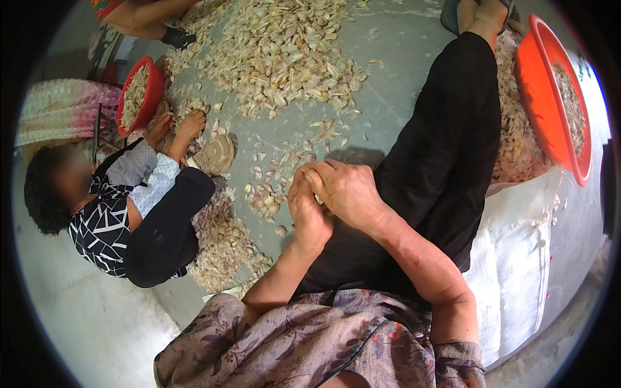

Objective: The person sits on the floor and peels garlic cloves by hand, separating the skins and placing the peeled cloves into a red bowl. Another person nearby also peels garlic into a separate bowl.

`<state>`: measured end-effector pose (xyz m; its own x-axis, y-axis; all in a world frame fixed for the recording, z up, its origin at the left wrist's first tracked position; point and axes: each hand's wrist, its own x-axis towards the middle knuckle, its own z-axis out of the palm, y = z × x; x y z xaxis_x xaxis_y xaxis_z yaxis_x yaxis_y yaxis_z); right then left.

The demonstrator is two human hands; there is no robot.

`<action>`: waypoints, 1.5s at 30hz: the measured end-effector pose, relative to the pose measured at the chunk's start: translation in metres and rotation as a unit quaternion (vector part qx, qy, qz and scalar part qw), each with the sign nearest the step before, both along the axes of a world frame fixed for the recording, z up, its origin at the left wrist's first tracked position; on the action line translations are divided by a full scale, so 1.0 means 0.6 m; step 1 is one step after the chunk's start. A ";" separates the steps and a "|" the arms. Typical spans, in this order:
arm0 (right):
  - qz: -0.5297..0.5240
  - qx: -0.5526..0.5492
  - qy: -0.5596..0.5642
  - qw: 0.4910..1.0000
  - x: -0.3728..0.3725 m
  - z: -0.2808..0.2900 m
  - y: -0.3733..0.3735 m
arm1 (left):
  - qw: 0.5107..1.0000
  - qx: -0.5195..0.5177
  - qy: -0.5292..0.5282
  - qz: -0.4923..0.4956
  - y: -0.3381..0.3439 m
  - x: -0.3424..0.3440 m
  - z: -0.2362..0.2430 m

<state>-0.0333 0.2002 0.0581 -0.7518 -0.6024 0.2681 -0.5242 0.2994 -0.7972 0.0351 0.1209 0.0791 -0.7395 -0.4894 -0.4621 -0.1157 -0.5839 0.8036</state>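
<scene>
My left hand (309, 213) and my right hand (349, 193) meet in front of my lap, fingers bent and pressed together. A small pale garlic clove (318, 199) shows in part between them; the fingers cover the rest. Just beyond and left of my hands, loose garlic cloves (264, 199) with whitish and pinkish skins lie scattered on the grey floor. Farther off spreads a large heap of unpeeled garlic cloves (278, 55).
At left a co-worker sits low, hands (187, 124) among cloves beside a red basin (156, 87). Papery skins (223, 249) are heaped nearby. Past my outstretched legs (446, 123) stands an orange basin (540, 97), with a white sack (508, 271) nearer. Another person's arm enters top left.
</scene>
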 end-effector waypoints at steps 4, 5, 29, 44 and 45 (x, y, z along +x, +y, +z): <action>0.062 -0.037 -0.346 0.936 -0.009 0.025 0.003 | 0.999 0.029 0.000 -0.021 -0.025 0.011 -0.013; 0.046 -0.092 -0.414 0.904 -0.011 0.021 0.004 | 1.000 0.026 -0.006 -0.013 -0.026 0.001 -0.005; 0.098 -0.227 -0.585 0.772 -0.032 -0.009 0.024 | 0.984 -0.086 0.037 -0.153 -0.110 -0.015 0.018; 0.041 -0.221 -0.334 0.915 -0.021 0.000 0.022 | 0.964 -0.117 -0.029 -0.236 -0.081 -0.023 0.054; 0.041 -0.203 -0.318 0.925 -0.022 0.003 0.024 | 0.959 -0.120 -0.055 -0.249 -0.084 -0.028 0.059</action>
